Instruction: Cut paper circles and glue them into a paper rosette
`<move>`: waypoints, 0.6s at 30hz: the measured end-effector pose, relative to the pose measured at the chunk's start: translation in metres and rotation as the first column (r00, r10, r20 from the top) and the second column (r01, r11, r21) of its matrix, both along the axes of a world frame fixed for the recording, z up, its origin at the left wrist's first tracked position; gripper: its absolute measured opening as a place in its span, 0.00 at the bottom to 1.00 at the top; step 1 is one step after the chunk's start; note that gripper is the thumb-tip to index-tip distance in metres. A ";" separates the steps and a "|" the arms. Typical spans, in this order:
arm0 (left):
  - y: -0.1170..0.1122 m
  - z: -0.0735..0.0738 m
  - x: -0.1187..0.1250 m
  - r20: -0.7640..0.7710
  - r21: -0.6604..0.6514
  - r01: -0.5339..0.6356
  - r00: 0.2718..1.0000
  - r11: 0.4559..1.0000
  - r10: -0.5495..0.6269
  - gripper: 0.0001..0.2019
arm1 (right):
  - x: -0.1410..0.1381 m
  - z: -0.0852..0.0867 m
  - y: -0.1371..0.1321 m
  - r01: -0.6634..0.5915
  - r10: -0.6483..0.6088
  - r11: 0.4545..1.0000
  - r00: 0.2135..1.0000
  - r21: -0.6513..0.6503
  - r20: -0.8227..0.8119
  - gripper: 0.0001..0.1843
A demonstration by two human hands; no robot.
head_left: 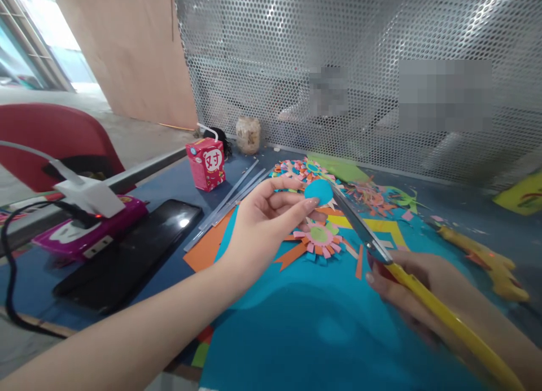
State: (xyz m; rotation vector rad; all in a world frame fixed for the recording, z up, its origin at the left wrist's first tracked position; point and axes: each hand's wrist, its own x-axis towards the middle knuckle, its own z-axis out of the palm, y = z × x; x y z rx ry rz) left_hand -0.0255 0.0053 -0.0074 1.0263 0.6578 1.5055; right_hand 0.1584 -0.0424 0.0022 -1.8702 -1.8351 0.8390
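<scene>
Blue worktop (173, 182) fills the lower view, and at its near edge lies a large turquoise paper sheet (322, 334), cut off by the bottom of the frame. Over that sheet the right hand (419, 289) is clenched around the yellow-handled metal scissors (381, 250). The handle runs off the lower right corner, and the fingers hide its loops. The blades point away towards the far edge, and it is hard to tell whether they are parted. The left hand (266, 222) reaches in from the near left corner and pinches a small blue paper disc (319, 192) between thumb and fingertips, held above the sheet with its right rim touching the blade tip. Just below the disc lies a pink and green fringed paper flower (320, 236), beside an orange paper sheet (207, 250) partly hidden under the wrist. Near the left edge are a black glossy phone (131, 255) and a magenta device with a white plug (84, 227). Near the right edge is a blurred yellow object (483, 258) that cannot be identified. Farther off are grey flat strips (231, 202), a pink drink carton with a straw (206, 162), a heap of coloured paper flowers (302, 170) and a cloudy glass jar (248, 134). A perforated metal screen (381, 41) stands along the far edge.
</scene>
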 end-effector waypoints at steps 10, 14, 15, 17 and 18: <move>0.001 -0.003 -0.001 0.002 0.048 0.088 0.996 0.995 -0.089 0.10 | -0.002 -0.001 0.001 -0.033 0.027 0.999 0.989 -0.041 -0.145 0.19; -0.001 -0.001 0.000 0.009 0.039 0.103 0.995 0.994 -0.103 0.10 | 0.003 -0.006 0.004 -0.058 0.047 0.997 0.978 -0.050 -0.204 0.19; -0.001 0.000 0.000 0.009 0.032 0.104 0.995 0.994 -0.104 0.10 | 0.004 -0.007 0.005 -0.065 0.056 0.997 0.977 -0.041 -0.205 0.19; -0.002 0.001 0.000 0.006 0.024 0.112 0.994 0.993 -0.112 0.11 | 0.006 -0.009 0.006 -0.074 0.069 0.997 0.978 -0.020 -0.199 0.18; -0.002 0.001 0.000 0.003 0.022 0.119 0.993 0.993 -0.119 0.11 | 0.006 -0.009 0.006 -0.078 0.075 0.997 0.978 -0.010 -0.196 0.17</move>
